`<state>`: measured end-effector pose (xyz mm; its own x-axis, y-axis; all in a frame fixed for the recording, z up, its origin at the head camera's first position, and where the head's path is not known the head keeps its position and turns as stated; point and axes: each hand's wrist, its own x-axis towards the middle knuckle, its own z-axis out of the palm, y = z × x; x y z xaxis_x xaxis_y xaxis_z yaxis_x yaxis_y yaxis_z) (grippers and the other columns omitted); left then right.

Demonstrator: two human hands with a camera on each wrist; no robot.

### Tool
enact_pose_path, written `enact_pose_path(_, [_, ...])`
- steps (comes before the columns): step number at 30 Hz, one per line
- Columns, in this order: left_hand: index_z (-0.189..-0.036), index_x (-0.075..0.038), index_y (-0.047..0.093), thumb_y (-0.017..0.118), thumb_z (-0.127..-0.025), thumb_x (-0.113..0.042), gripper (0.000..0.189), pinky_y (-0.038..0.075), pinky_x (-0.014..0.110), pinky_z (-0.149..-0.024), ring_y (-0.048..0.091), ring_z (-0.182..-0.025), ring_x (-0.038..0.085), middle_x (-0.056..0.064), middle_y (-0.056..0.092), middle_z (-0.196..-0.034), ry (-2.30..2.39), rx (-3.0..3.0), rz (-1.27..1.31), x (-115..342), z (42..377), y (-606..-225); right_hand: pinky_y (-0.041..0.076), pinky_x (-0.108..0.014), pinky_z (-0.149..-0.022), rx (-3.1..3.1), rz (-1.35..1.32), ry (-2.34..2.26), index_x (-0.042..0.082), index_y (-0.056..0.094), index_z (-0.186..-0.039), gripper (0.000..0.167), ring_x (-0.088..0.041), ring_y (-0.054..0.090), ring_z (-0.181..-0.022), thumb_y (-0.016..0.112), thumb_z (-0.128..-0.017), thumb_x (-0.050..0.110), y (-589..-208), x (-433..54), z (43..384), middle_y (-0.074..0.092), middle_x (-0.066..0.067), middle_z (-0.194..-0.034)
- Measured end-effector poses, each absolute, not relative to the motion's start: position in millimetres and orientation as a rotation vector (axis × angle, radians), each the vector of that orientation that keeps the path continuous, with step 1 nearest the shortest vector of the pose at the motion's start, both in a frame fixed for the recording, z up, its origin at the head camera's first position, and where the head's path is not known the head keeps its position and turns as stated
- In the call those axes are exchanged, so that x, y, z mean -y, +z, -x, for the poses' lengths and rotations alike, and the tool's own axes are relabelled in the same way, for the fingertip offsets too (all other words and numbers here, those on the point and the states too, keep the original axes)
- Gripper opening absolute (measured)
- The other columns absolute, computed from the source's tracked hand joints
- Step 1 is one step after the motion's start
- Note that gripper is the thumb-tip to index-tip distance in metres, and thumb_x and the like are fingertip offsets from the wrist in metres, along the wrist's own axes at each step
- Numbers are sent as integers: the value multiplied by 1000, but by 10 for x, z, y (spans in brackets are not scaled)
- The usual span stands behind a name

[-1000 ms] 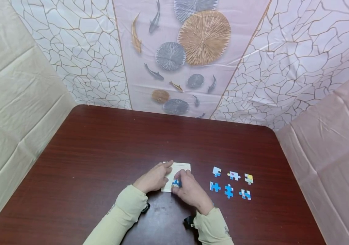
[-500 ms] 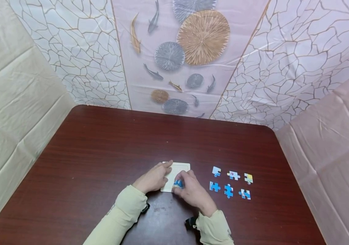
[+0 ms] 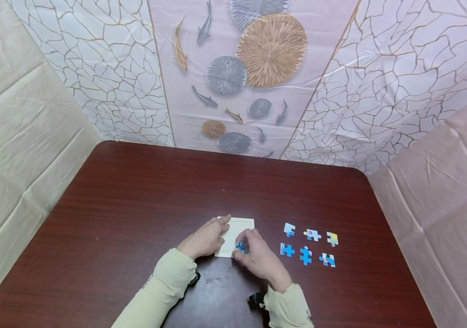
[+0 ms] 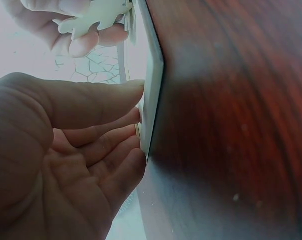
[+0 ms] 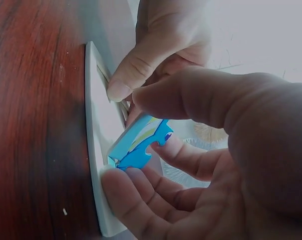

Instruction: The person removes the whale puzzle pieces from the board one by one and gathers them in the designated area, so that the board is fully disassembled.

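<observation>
A pale puzzle tray with a raised rim lies near the table's front. My right hand pinches a blue puzzle piece with yellow-green stripes between thumb and fingers, tilted over the tray's right front part. The pale back of that piece shows in the left wrist view. On the tray's left side rests my left hand, its thumb and fingertips pressing the rim with nothing gripped. The right wrist view shows the left thumb on the tray just beyond the piece.
To the right of the tray, several loose puzzle pieces lie in two rows, blue, white and yellow. The dark red-brown table ends at a patterned cloth backdrop, with plain cloth on both sides.
My right hand has shifted slightly right with the puzzle piece, and less of its blue face shows now. The left hand stays on the tray's left side. The loose pieces have not moved.
</observation>
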<state>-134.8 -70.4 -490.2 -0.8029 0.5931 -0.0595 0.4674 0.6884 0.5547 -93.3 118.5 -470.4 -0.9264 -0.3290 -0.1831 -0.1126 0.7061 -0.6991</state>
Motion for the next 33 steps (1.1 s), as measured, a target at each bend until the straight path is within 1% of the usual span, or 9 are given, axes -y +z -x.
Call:
enact_pose_path(7, [-115, 3, 66, 59, -86, 0, 29, 28, 46, -114, 39, -134, 42, 17, 40, -150, 775, -2667, -845, 703, 1346, -4886, 47, -32, -74, -2591, 347, -1108, 8, 56, -103, 21, -19, 53, -85, 67, -87, 16, -4721, -1228, 934, 52, -4, -95])
enact_pose_path(11, [-122, 4, 64, 60, -86, 0, 36, 28, 47, -114, 38, -134, 43, 17, 39, -150, 782, -2661, -826, 702, 1337, -4888, 49, -34, -77, -2586, 340, -1127, 8, 57, -105, 20, -18, 55, -88, 64, -88, 15, -4709, -1249, 919, 54, -3, -97])
enact_pose_path(16, [-109, 1, 67, 61, -85, 1, 25, 29, 50, -113, 39, -132, 46, 17, 41, -149, 797, -2671, -840, 700, 1339, -4896, 49, -37, -81, -2585, 321, -1155, 8, 57, -108, 21, -18, 56, -93, 63, -89, 13, -4702, -1259, 899, 56, -4, -101])
enact_pose_path(18, [-100, -1, 67, 61, -85, 1, 17, 30, 50, -112, 40, -132, 46, 18, 41, -149, 793, -2678, -853, 698, 1343, -4901, 50, -38, -82, -2576, 306, -1168, 8, 58, -110, 22, -18, 57, -94, 63, -90, 14, -4705, -1262, 890, 56, -4, -102])
enact_pose_path(21, [-107, 2, 67, 60, -85, 1, 23, 29, 49, -113, 40, -133, 44, 18, 41, -149, 800, -2672, -855, 695, 1342, -4902, 50, -37, -81, -2573, 291, -1199, 8, 58, -114, 25, -17, 57, -93, 64, -91, 15, -4709, -1274, 869, 57, -5, -103])
enact_pose_path(25, [-105, 2, 67, 60, -84, 1, 22, 28, 48, -114, 40, -132, 44, 19, 41, -148, 791, -2676, -865, 691, 1338, -4902, 51, -32, -78, -2587, 294, -1282, 8, 58, -118, 29, -17, 59, -90, 66, -92, 18, -4687, -1295, 819, 59, -5, -103])
enact_pose_path(26, [-101, 1, 67, 60, -84, 1, 18, 28, 48, -114, 40, -132, 44, 19, 41, -148, 786, -2680, -866, 690, 1338, -4901, 51, -31, -77, -2588, 296, -1310, 8, 58, -119, 30, -18, 60, -90, 67, -92, 18, -4667, -1303, 802, 59, -5, -104])
enact_pose_path(28, [-96, -1, 66, 60, -84, 1, 13, 28, 47, -114, 41, -132, 43, 19, 41, -148, 771, -2688, -868, 689, 1337, -4900, 52, -29, -77, -2590, 293, -1353, 10, 59, -120, 30, -18, 61, -90, 67, -92, 20, -4617, -1333, 768, 58, -4, -105])
enact_pose_path(33, [-104, 1, 67, 59, -86, 1, 19, 27, 45, -115, 40, -134, 42, 18, 40, -149, 760, -2679, -854, 690, 1332, -4880, 53, -28, -76, -2626, 205, -1364, 20, 62, -119, 31, -15, 60, -93, 71, -90, 24, -4452, -1462, 677, 58, 3, -106])
